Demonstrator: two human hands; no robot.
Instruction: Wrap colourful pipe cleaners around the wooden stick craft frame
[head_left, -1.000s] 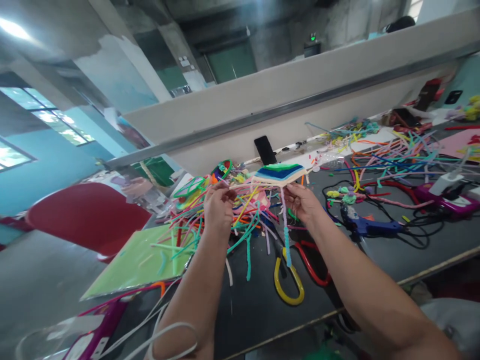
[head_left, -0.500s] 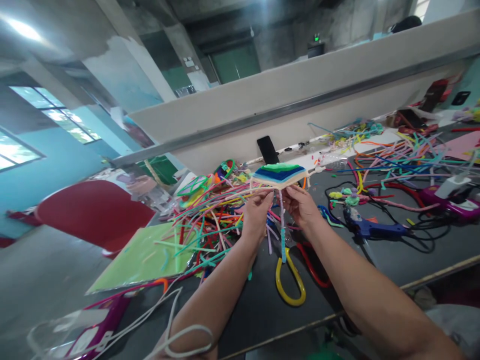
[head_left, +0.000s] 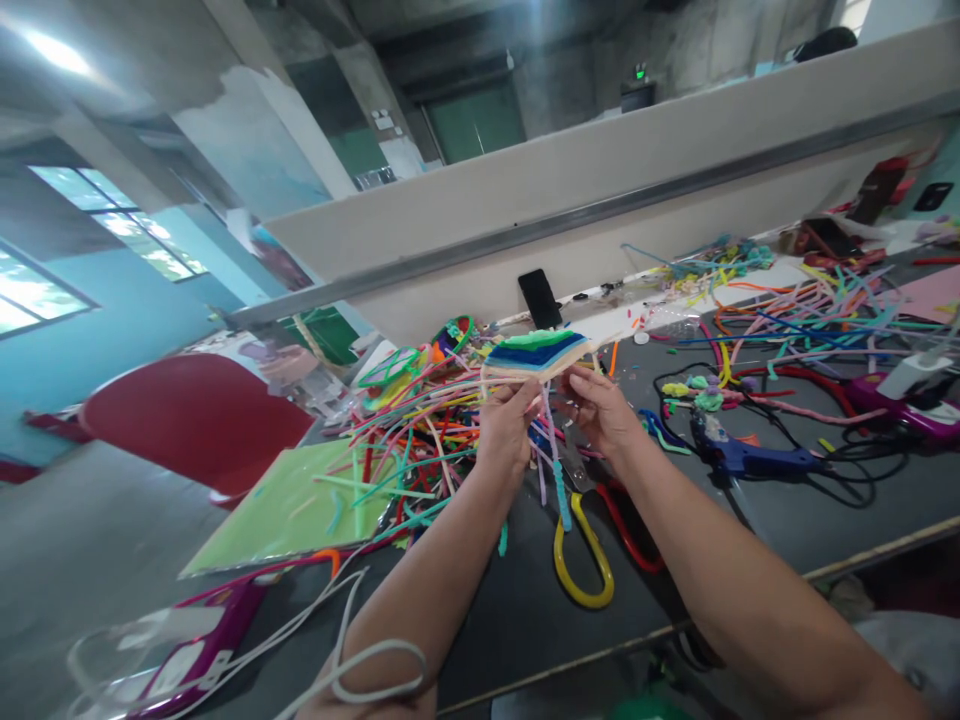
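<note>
Head view, left hand: left hand [head_left: 507, 425], centre of the frame, fingers closed on the underside of the woven pad [head_left: 534, 353].
Head view, right hand: right hand [head_left: 604, 410], just right of the left hand, fingers pinched on the right underside of the same pad.
Head view, woven pad: flat piece with green and blue bands on top, held level above the table [head_left: 825, 500], centre of the frame.
Head view, hanging stem: purple and teal pipe cleaner [head_left: 556, 470] hangs from the pad between the two hands.
Head view, below the hands: yellow scissors [head_left: 581, 560] and a red handle [head_left: 628, 530] lie on the table.
Head view, left of centre: loose pipe cleaner pile [head_left: 420, 430] beside a green sheet [head_left: 285, 510].
Head view, right: blue glue gun [head_left: 742, 455] with black cable.
Head view, rear: black phone [head_left: 538, 297] leans against the partition.
</note>
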